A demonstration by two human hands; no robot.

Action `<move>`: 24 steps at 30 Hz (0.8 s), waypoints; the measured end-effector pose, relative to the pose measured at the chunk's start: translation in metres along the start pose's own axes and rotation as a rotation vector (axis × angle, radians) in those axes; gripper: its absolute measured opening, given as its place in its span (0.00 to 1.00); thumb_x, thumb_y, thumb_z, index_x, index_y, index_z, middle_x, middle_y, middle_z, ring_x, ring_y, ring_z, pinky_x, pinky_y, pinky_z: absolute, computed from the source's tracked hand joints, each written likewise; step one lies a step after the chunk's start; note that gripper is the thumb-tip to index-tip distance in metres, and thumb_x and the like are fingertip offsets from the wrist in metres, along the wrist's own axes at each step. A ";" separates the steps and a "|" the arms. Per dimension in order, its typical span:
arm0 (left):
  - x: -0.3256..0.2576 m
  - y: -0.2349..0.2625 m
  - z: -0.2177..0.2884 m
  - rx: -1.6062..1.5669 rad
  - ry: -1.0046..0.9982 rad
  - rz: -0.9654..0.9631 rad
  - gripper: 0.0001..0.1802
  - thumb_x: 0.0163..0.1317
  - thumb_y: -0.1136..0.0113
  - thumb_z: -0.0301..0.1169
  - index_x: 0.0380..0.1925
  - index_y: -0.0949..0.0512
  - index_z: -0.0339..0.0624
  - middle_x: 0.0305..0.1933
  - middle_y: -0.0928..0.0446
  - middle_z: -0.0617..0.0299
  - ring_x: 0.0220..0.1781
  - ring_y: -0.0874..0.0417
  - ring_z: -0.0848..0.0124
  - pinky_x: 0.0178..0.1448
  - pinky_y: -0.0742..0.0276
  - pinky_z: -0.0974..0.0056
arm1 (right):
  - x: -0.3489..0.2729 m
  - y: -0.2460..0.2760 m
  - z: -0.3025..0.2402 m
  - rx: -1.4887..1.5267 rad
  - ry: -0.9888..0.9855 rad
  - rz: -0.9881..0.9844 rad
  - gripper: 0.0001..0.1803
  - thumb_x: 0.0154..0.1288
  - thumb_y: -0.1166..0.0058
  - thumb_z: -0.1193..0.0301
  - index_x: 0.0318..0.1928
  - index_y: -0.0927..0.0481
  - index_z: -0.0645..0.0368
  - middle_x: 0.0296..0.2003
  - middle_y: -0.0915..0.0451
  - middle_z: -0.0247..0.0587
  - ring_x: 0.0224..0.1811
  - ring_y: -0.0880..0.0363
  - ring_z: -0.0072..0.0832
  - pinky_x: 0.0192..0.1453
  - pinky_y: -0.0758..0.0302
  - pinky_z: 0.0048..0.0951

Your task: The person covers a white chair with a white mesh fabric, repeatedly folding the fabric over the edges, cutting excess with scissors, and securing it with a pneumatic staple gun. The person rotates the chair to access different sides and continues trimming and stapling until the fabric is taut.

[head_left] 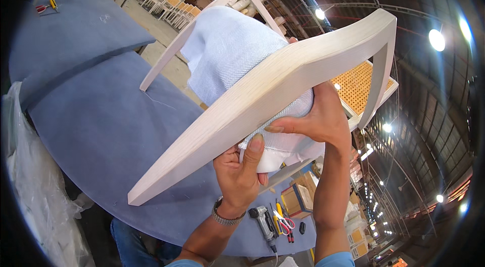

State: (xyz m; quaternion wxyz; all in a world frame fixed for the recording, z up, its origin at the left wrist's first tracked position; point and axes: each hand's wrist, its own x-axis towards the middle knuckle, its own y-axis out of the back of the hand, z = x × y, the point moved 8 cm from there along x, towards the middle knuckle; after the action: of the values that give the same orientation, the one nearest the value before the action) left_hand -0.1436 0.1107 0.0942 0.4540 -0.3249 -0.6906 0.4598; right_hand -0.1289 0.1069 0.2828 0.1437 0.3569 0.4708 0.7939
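A pale wooden chair frame (pixel 257 90) is tipped on its side on the blue-covered table, its legs slanting to the left. Light blue woven fabric (pixel 227 45) drapes over its seat and wraps round the rail to the near side, where its edge looks raw. My left hand (pixel 237 173) is closed on that fabric edge under the rail, thumb on top and fingers folded below. Higher up, my right hand (pixel 326 118) presses its thumb on the fabric; its other fingers are hidden behind the frame. A cane panel (pixel 356 85) shows beyond the right hand.
Near the table's (pixel 101 136) front edge lie a grey air-tool-like gun (pixel 263 224) with a hose, scissors (pixel 286 222), and a wooden box (pixel 297 200). Red and yellow hand tools (pixel 48 7) sit far left. Clear plastic sheeting (pixel 40 191) hangs at left. Several chairs (pixel 166 4) stand behind.
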 end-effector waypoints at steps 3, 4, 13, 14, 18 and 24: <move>0.003 0.002 0.003 0.012 -0.045 -0.022 0.14 0.69 0.39 0.27 0.50 0.24 0.29 0.31 0.20 0.58 0.17 0.26 0.81 0.14 0.35 0.76 | -0.001 -0.001 0.002 -0.002 -0.023 -0.005 0.56 0.28 0.17 0.48 0.58 0.25 0.66 0.53 0.22 0.56 0.58 0.23 0.48 0.65 0.29 0.41; 0.003 0.003 0.003 0.032 -0.043 -0.034 0.14 0.69 0.39 0.27 0.50 0.24 0.29 0.31 0.20 0.58 0.17 0.26 0.81 0.14 0.35 0.76 | -0.002 -0.001 0.003 -0.002 -0.033 -0.007 0.56 0.28 0.17 0.48 0.58 0.25 0.66 0.53 0.22 0.55 0.58 0.22 0.48 0.65 0.29 0.41; 0.007 0.011 -0.003 0.065 -0.034 -0.101 0.11 0.72 0.44 0.28 0.48 0.24 0.31 0.31 0.21 0.57 0.18 0.24 0.78 0.17 0.32 0.73 | -0.004 0.000 0.002 0.011 -0.029 0.005 0.55 0.27 0.17 0.48 0.57 0.24 0.66 0.52 0.21 0.55 0.57 0.22 0.47 0.63 0.28 0.41; 0.009 0.011 -0.005 0.094 -0.060 -0.091 0.13 0.72 0.44 0.30 0.49 0.24 0.31 0.33 0.19 0.52 0.17 0.24 0.79 0.16 0.34 0.75 | -0.003 0.000 0.001 0.010 -0.024 -0.007 0.55 0.27 0.17 0.48 0.57 0.24 0.66 0.52 0.21 0.55 0.57 0.21 0.48 0.63 0.28 0.41; 0.011 0.021 -0.016 0.214 -0.020 -0.152 0.12 0.73 0.46 0.32 0.47 0.22 0.33 0.35 0.16 0.52 0.22 0.20 0.78 0.21 0.27 0.74 | -0.006 0.003 0.001 -0.028 0.021 0.012 0.54 0.29 0.19 0.46 0.57 0.23 0.63 0.53 0.21 0.56 0.57 0.22 0.51 0.63 0.28 0.43; 0.027 0.033 -0.034 0.063 0.025 -0.193 0.13 0.69 0.40 0.28 0.50 0.24 0.35 0.35 0.19 0.56 0.29 0.18 0.73 0.27 0.24 0.71 | -0.006 0.006 -0.001 -0.053 0.045 0.083 0.53 0.35 0.25 0.39 0.58 0.23 0.63 0.54 0.23 0.59 0.58 0.26 0.56 0.64 0.30 0.47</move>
State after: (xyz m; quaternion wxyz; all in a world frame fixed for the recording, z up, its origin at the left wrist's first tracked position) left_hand -0.1212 0.1579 0.0782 0.5148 -0.2482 -0.6982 0.4313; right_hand -0.1251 0.0998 0.2852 0.1094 0.3543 0.4375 0.8192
